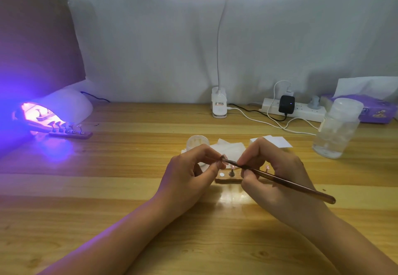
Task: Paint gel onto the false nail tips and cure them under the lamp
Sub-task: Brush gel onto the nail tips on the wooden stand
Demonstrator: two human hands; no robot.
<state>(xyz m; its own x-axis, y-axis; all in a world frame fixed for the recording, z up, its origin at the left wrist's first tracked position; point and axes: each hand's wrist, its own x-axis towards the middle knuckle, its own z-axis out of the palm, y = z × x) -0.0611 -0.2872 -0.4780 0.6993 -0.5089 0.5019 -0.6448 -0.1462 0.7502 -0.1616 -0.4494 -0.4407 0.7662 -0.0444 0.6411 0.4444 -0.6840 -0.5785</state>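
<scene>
My left hand (189, 173) pinches a small stand with a false nail tip (223, 158) between thumb and fingers. My right hand (273, 167) grips a brown gel brush (286, 183), its bristle end touching that tip. Under both hands lies a wooden holder strip (228, 177) with one empty peg and a metal disc; another tip (267, 167) shows by my right fingers. At the far left the white curing lamp (64, 107) glows violet, with a second strip of several nail tips (69, 132) at its mouth. A small white gel jar (197, 142) stands behind my left hand.
White wipes (273, 141) lie behind my hands. A clear plastic bottle (338, 128) stands at the right, a tissue box (374, 111) and power strip (301, 111) behind it with trailing cables. A clip desk lamp (219, 104) stands at the back centre.
</scene>
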